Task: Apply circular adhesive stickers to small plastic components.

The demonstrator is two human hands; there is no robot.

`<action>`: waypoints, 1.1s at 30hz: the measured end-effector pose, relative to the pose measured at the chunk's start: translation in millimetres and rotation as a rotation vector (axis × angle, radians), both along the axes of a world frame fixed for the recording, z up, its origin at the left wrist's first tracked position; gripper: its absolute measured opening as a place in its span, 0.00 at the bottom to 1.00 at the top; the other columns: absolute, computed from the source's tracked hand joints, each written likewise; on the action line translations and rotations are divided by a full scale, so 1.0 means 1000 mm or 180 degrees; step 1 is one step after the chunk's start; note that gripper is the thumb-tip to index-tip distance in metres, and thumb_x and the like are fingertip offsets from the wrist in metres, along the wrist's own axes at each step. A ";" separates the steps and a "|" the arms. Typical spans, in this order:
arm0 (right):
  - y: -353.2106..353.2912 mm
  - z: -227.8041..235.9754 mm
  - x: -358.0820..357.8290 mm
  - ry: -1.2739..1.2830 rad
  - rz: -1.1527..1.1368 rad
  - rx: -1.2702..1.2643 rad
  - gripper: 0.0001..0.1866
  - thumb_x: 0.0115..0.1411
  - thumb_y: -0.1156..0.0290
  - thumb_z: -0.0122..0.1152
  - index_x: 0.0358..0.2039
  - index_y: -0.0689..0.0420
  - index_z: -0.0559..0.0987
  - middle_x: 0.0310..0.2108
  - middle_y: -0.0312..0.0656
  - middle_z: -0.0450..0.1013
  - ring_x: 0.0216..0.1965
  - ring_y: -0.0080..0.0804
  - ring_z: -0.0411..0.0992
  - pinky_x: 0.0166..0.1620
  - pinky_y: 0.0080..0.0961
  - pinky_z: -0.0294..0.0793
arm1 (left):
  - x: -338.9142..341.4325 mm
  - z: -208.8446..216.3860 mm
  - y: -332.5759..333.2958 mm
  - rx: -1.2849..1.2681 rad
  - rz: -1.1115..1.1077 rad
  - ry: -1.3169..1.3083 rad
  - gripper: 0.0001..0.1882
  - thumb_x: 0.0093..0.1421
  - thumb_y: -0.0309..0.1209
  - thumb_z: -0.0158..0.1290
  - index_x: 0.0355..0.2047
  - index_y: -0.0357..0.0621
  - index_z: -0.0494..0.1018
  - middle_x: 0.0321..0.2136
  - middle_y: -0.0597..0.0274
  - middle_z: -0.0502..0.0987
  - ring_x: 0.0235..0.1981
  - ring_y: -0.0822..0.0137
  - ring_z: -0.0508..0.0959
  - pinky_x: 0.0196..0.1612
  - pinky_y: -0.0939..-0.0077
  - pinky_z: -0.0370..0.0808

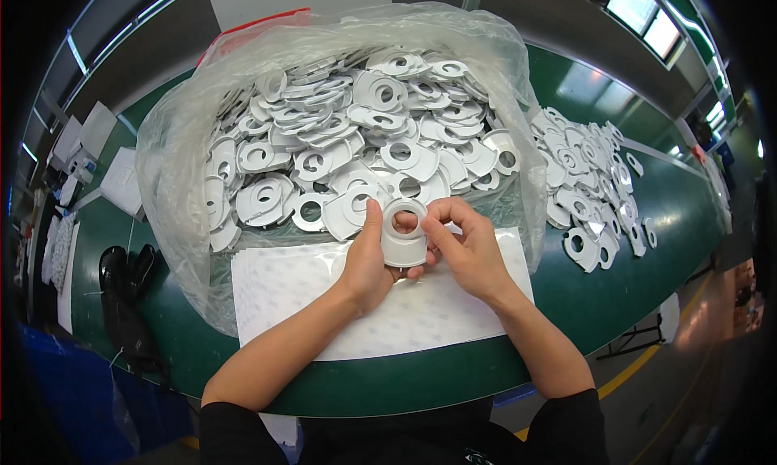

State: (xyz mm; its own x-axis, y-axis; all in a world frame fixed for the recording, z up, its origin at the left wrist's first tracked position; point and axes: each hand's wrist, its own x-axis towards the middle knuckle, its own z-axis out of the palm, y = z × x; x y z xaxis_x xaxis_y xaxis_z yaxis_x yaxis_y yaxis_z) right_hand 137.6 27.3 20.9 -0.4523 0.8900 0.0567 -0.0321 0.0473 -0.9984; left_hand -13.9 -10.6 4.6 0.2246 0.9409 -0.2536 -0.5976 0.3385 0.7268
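A white plastic part with a round hole near its top (403,249) is held upright above the paper, between both hands. My left hand (368,263) is closed around its left side and underneath, with fingertips showing at its lower right edge. My right hand (469,250) pinches at the upper right rim of the part, thumb and index finger close together; whether a small piece sits between those fingertips cannot be made out. Below the hands lies a stack of white sheets with faint markings (445,319). Just beyond is a large heap of similar white parts (324,157).
A clear plastic bag (174,198) surrounds the heap. More loose white parts (583,174) are spread at the right of the green table (647,271). A black glove-like item (125,303) lies at the left, near a white box (123,183).
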 end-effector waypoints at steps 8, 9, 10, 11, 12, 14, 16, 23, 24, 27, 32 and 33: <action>0.000 0.001 0.000 0.0011 0.0025 0.0087 0.07 0.60 0.73 0.55 0.31 0.64 0.72 0.36 0.38 0.64 0.23 0.17 0.68 0.26 0.12 0.70 | 0.000 0.001 0.000 -0.0012 -0.0019 -0.0047 0.35 0.64 0.60 0.18 0.40 0.46 0.67 0.31 0.56 0.74 0.28 0.68 0.75 0.23 0.78 0.68; 0.000 0.001 0.000 0.0011 0.0025 0.0087 0.07 0.60 0.73 0.55 0.31 0.64 0.72 0.36 0.38 0.64 0.23 0.17 0.68 0.26 0.12 0.70 | -0.001 0.001 0.000 -0.0030 -0.0016 -0.0043 0.35 0.64 0.60 0.18 0.40 0.46 0.67 0.31 0.56 0.74 0.28 0.68 0.75 0.23 0.78 0.67; 0.000 0.001 0.000 0.0007 0.0026 0.0088 0.07 0.60 0.73 0.55 0.31 0.64 0.72 0.36 0.38 0.64 0.23 0.17 0.68 0.26 0.12 0.70 | 0.000 0.001 0.000 -0.0030 -0.0018 -0.0044 0.35 0.64 0.60 0.18 0.40 0.46 0.67 0.31 0.56 0.74 0.28 0.68 0.75 0.23 0.78 0.67; 0.000 0.000 0.000 0.0004 0.0027 0.0090 0.07 0.60 0.73 0.55 0.31 0.64 0.72 0.36 0.38 0.64 0.23 0.17 0.68 0.26 0.12 0.70 | 0.000 0.001 0.001 -0.0030 -0.0028 -0.0045 0.35 0.64 0.60 0.17 0.40 0.46 0.67 0.30 0.56 0.74 0.28 0.68 0.75 0.23 0.78 0.67; 0.000 0.000 0.000 0.0003 0.0026 0.0090 0.07 0.60 0.73 0.55 0.31 0.64 0.72 0.36 0.38 0.64 0.23 0.17 0.68 0.26 0.12 0.70 | 0.000 0.001 0.001 -0.0029 -0.0037 -0.0047 0.35 0.64 0.60 0.17 0.40 0.46 0.67 0.30 0.57 0.74 0.28 0.68 0.75 0.23 0.78 0.67; 0.000 0.001 0.000 0.0013 0.0025 0.0072 0.06 0.60 0.73 0.55 0.30 0.64 0.72 0.37 0.38 0.64 0.23 0.17 0.68 0.26 0.12 0.70 | 0.000 0.000 0.001 -0.0024 -0.0038 -0.0054 0.36 0.64 0.60 0.17 0.39 0.46 0.67 0.30 0.57 0.74 0.28 0.68 0.75 0.23 0.78 0.67; 0.000 0.000 0.000 0.0013 0.0019 0.0089 0.06 0.60 0.73 0.55 0.30 0.64 0.72 0.37 0.38 0.64 0.23 0.17 0.68 0.25 0.11 0.70 | 0.000 0.000 0.001 -0.0018 -0.0040 -0.0061 0.36 0.64 0.60 0.18 0.39 0.46 0.67 0.30 0.57 0.74 0.28 0.68 0.74 0.23 0.78 0.67; -0.001 -0.001 -0.002 -0.0097 -0.0063 0.0325 0.06 0.60 0.74 0.55 0.30 0.63 0.72 0.36 0.38 0.64 0.22 0.17 0.68 0.24 0.11 0.69 | -0.001 -0.002 0.001 0.0047 -0.0040 -0.0162 0.35 0.64 0.61 0.21 0.37 0.45 0.68 0.29 0.58 0.73 0.27 0.69 0.74 0.23 0.79 0.66; -0.001 -0.001 -0.003 -0.0096 -0.0062 0.0326 0.06 0.60 0.74 0.55 0.30 0.63 0.72 0.36 0.38 0.64 0.22 0.17 0.68 0.24 0.11 0.69 | -0.002 -0.004 0.001 0.0129 -0.0081 -0.0199 0.33 0.64 0.60 0.24 0.37 0.45 0.68 0.29 0.59 0.73 0.27 0.69 0.74 0.23 0.79 0.66; -0.002 0.000 -0.003 -0.0178 -0.0094 0.0420 0.05 0.60 0.75 0.55 0.30 0.63 0.72 0.35 0.38 0.64 0.21 0.17 0.68 0.23 0.12 0.69 | -0.002 -0.002 0.000 0.0117 0.0027 -0.0075 0.25 0.67 0.53 0.32 0.37 0.44 0.67 0.29 0.59 0.73 0.27 0.70 0.74 0.23 0.79 0.66; -0.003 0.002 -0.002 -0.0558 -0.0249 0.0859 0.04 0.57 0.76 0.56 0.29 0.63 0.72 0.32 0.40 0.66 0.23 0.23 0.70 0.23 0.15 0.70 | -0.001 0.002 -0.001 0.0016 0.0036 -0.0026 0.11 0.64 0.38 0.39 0.36 0.45 0.66 0.31 0.60 0.72 0.28 0.71 0.73 0.23 0.79 0.66; -0.003 0.003 -0.002 -0.0556 -0.0249 0.0861 0.04 0.57 0.76 0.56 0.29 0.63 0.72 0.32 0.40 0.66 0.23 0.23 0.70 0.23 0.15 0.70 | -0.002 0.001 -0.001 0.0056 -0.0055 0.0009 0.07 0.63 0.34 0.39 0.36 0.46 0.65 0.33 0.60 0.71 0.30 0.70 0.73 0.23 0.79 0.66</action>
